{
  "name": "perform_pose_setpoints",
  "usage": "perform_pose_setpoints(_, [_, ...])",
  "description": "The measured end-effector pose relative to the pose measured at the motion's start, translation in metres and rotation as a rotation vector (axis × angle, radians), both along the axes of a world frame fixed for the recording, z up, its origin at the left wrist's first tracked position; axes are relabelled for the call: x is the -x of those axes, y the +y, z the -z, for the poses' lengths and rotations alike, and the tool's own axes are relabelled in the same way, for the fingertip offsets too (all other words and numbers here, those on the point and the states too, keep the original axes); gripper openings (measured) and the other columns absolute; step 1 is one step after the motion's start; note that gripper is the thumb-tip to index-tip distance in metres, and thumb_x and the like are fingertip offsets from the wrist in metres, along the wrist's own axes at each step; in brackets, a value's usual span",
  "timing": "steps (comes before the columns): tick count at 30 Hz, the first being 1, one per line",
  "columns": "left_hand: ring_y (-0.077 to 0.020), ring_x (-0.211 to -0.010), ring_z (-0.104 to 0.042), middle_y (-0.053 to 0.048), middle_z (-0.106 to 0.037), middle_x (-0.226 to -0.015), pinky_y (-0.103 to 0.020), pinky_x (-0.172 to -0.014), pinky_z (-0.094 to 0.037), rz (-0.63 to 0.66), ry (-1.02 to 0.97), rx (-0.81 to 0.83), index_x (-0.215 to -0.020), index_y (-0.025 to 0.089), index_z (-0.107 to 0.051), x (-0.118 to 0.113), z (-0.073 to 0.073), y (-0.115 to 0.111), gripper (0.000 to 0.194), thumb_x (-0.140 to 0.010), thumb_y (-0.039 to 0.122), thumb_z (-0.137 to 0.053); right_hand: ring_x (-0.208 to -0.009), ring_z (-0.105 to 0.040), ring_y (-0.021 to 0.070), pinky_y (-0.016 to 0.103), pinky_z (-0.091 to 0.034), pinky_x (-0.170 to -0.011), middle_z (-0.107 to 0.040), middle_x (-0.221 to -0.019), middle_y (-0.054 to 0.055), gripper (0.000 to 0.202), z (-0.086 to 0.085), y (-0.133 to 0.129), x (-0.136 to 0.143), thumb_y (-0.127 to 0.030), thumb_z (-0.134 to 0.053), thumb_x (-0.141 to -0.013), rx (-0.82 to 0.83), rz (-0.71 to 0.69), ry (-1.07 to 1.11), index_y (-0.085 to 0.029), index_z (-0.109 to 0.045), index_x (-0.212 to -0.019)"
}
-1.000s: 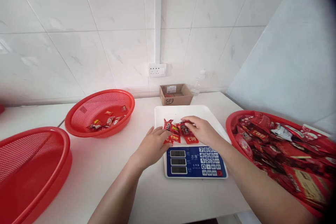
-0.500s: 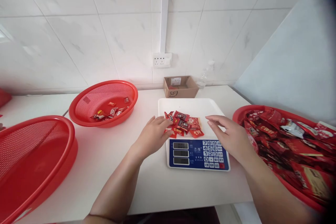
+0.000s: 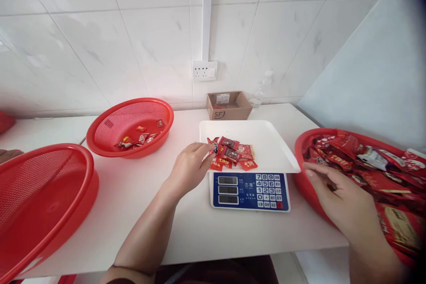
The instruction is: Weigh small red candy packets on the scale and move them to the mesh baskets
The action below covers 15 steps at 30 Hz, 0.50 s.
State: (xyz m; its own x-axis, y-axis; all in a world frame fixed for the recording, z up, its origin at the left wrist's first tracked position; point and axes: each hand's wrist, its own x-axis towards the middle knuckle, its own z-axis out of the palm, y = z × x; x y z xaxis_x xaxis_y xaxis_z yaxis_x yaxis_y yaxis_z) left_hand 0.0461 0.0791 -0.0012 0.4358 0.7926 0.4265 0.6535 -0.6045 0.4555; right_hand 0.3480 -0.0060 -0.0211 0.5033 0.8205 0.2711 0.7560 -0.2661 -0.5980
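Note:
My left hand (image 3: 193,166) is closed, with thumb and fingers pinching a small red snack packet (image 3: 214,145) over the scale's left side. Several more red wrapped packets (image 3: 231,154) lie in a loose pile on the white pan (image 3: 273,142) of a digital scale. Below the pan is the scale's blue keypad panel (image 3: 251,191) with three small displays. My right hand (image 3: 342,204) hovers at the near left rim of a red basket (image 3: 301,142) heaped with snack packets. Its thumb and forefinger are apart, and I see nothing between them.
A red basket (image 3: 103,142) with a few packets stands back left. In front of it is another red basket (image 3: 89,173). Behind the scale sit a cardboard box (image 3: 233,114) and a clear bottle (image 3: 261,91). Part of another person's hand (image 3: 8,155) shows at the left edge.
My right hand has moved from the pan's right side to the right basket. My left hand now grips a packet at the pile's left edge and lifts it slightly.

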Motion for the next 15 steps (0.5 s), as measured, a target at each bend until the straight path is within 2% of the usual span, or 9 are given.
perform_pose_setpoints(6, [-0.0215, -0.095, -0.063, -0.006, -0.068, -0.104, -0.034, -0.08, -0.05, -0.031, 0.047, 0.048, -0.105, 0.02, -0.06, 0.001, 0.0, 0.0, 0.017, -0.09, 0.018, -0.051, -0.101, -0.063, 0.0294, 0.043, -0.046, -0.092, -0.069, -0.114, 0.008, 0.052, 0.004, -0.003, -0.014, -0.056, -0.046, -0.068, 0.153, 0.043, 0.095, -0.024, -0.068, -0.101])
perform_pose_setpoints(11, [-0.0221, -0.094, -0.062, -0.006, -0.067, -0.098, -0.034, -0.082, -0.049, 0.032, 0.21, 0.134, -0.098, 0.02, -0.063, -0.001, 0.008, -0.006, 0.014, -0.089, 0.019, -0.053, -0.1, -0.064, 0.0304, 0.044, -0.046, -0.09, -0.069, -0.113, 0.008, 0.054, 0.005, -0.001, -0.017, -0.061, -0.045, -0.065, 0.166, 0.008, 0.16, -0.025, -0.068, -0.098])
perform_pose_setpoints(15, [-0.0213, -0.088, -0.06, -0.006, -0.066, -0.091, -0.034, -0.08, -0.049, 0.011, 0.276, 0.108, -0.093, 0.02, -0.064, -0.007, 0.015, -0.007, 0.013, -0.089, 0.018, -0.053, -0.096, -0.065, 0.0315, 0.046, -0.047, -0.088, -0.069, -0.111, 0.009, 0.057, 0.004, 0.0, -0.018, -0.064, -0.045, -0.061, 0.172, 0.001, 0.196, -0.025, -0.068, -0.096])
